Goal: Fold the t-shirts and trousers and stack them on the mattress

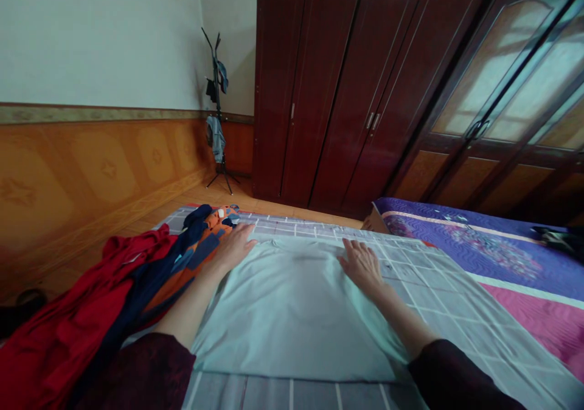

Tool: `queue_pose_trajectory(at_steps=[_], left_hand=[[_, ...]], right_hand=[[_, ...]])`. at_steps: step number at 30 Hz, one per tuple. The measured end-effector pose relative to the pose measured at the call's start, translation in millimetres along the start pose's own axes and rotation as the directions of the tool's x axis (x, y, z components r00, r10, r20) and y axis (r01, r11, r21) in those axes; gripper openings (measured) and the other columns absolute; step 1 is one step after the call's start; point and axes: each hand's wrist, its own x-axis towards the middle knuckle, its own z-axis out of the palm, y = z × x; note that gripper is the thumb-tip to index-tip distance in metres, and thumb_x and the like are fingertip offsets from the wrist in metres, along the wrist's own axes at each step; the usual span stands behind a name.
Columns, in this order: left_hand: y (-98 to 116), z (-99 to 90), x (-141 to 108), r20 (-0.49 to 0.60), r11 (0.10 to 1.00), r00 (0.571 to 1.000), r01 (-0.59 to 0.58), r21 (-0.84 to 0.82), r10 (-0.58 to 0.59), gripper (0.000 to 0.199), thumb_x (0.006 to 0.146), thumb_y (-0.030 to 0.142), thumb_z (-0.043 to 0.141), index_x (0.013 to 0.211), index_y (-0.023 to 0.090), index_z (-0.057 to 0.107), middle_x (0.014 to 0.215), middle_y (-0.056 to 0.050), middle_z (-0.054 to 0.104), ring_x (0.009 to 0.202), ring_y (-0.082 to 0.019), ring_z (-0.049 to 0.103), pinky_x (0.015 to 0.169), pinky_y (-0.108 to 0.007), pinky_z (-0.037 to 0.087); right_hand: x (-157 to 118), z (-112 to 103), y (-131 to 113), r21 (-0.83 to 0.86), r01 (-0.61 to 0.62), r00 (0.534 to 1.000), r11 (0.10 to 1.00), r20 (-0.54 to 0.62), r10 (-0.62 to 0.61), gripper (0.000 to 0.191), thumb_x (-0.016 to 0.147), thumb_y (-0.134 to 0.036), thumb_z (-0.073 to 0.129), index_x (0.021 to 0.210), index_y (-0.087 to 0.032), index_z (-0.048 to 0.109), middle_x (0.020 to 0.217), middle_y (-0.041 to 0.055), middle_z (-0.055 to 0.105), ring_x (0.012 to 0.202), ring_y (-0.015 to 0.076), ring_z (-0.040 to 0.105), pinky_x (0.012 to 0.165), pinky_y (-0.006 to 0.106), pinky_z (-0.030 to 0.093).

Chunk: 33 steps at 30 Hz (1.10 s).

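A pale mint-green garment, perhaps a shirt, lies spread out on a grey checked bed sheet. Some wrinkles run along its left side. My left hand rests at the garment's far left corner, fingers stretched out, close to the pile of clothes. At the far right corner, my right hand lies flat with its fingers extended over the garment's edge. Neither hand grasps anything.
Along the left lie red clothing, a dark blue piece and orange patterned cloth. A purple-covered bed adjoins on the right. Behind stand a dark red wardrobe and a black coat rack.
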Motion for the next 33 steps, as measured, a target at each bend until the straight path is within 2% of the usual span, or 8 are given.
queue_pose_trajectory(at_steps=[2,5,8,12,16,25,29,33], left_hand=[[18.6,-3.1,-4.8,0.154,0.990,0.979,-0.142,0.025,0.137,0.043,0.087,0.033,0.048,0.127,0.019,0.054,0.133,-0.009,0.054,0.124,-0.024,0.047,0.105,-0.033,0.033],[40.4,12.3,-14.4,0.407,0.947,0.866,-0.321,0.007,0.291,0.047,0.093,0.039,0.036,0.133,0.018,0.050,0.138,-0.008,0.051,0.128,-0.022,0.044,0.108,-0.033,0.030],[42.3,38.8,-23.4,0.456,0.944,0.847,-0.327,0.043,0.273,0.056,0.092,0.045,0.040,0.141,0.020,0.040,0.150,-0.009,0.034,0.138,-0.026,0.028,0.113,-0.043,0.019],[22.0,57.2,-25.8,0.419,0.937,0.892,-0.279,0.209,0.172,0.065,0.092,0.053,0.036,0.147,0.022,0.026,0.156,-0.008,0.017,0.144,-0.028,0.009,0.114,-0.051,0.006],[9.1,57.5,-21.4,0.352,0.924,0.928,-0.239,0.299,0.126,0.066,0.092,0.055,0.032,0.148,0.021,0.024,0.156,-0.010,0.016,0.144,-0.026,0.010,0.114,-0.048,0.006],[2.2,56.6,-19.2,0.306,0.926,0.945,-0.217,0.308,0.120,0.061,0.092,0.053,0.033,0.145,0.022,0.032,0.154,-0.008,0.024,0.142,-0.029,0.015,0.113,-0.052,0.005],[18.2,40.9,-21.8,0.298,0.916,0.947,-0.221,0.336,0.119,0.060,0.091,0.051,0.039,0.143,0.022,0.035,0.152,-0.010,0.027,0.142,-0.029,0.015,0.113,-0.052,0.002],[54.5,19.5,-46.9,0.395,0.909,0.893,-0.330,0.252,0.215,0.063,0.092,0.055,0.034,0.146,0.023,0.030,0.153,-0.009,0.025,0.143,-0.027,0.015,0.114,-0.049,0.007]], right_hand=[[-16.0,-1.0,-23.8,0.001,0.119,0.993,0.993,0.006,-0.119,0.051,0.086,-0.031,0.052,0.134,-0.015,0.047,0.131,0.0163,0.053,0.120,0.0311,0.047,0.100,0.042,0.034],[-37.7,7.3,-56.3,0.051,0.344,0.936,0.938,0.065,-0.347,0.056,0.089,-0.040,0.051,0.138,-0.015,0.043,0.142,0.0135,0.043,0.130,0.0278,0.039,0.107,0.038,0.030],[-43.7,20.6,-63.8,0.094,0.434,0.886,0.896,0.139,-0.443,0.059,0.091,-0.048,0.044,0.140,-0.015,0.041,0.148,0.0140,0.035,0.135,0.0299,0.031,0.109,0.044,0.026],[-32.4,31.5,-31.9,0.005,0.275,0.950,0.961,0.152,-0.273,0.062,0.093,-0.053,0.035,0.142,-0.015,0.039,0.149,0.0130,0.033,0.137,0.0305,0.028,0.109,0.047,0.024],[-26.1,34.2,-0.6,-0.040,0.184,0.976,0.982,0.123,-0.178,0.061,0.094,-0.050,0.035,0.141,-0.011,0.040,0.147,0.0171,0.036,0.136,0.0320,0.030,0.107,0.048,0.026],[-20.5,36.9,17.2,-0.076,0.063,0.991,0.995,0.122,-0.054,0.061,0.095,-0.052,0.029,0.141,-0.014,0.039,0.148,0.0134,0.035,0.136,0.0304,0.029,0.108,0.047,0.024],[-17.7,34.2,17.6,-0.092,0.009,0.990,0.996,0.140,0.004,0.061,0.096,-0.052,0.028,0.143,-0.014,0.034,0.149,0.0147,0.033,0.137,0.0310,0.026,0.107,0.051,0.025],[-36.4,19.3,12.5,-0.087,0.033,0.987,0.996,0.159,-0.019,0.062,0.094,-0.052,0.033,0.142,-0.012,0.037,0.150,0.0172,0.030,0.138,0.0329,0.025,0.108,0.052,0.023]])
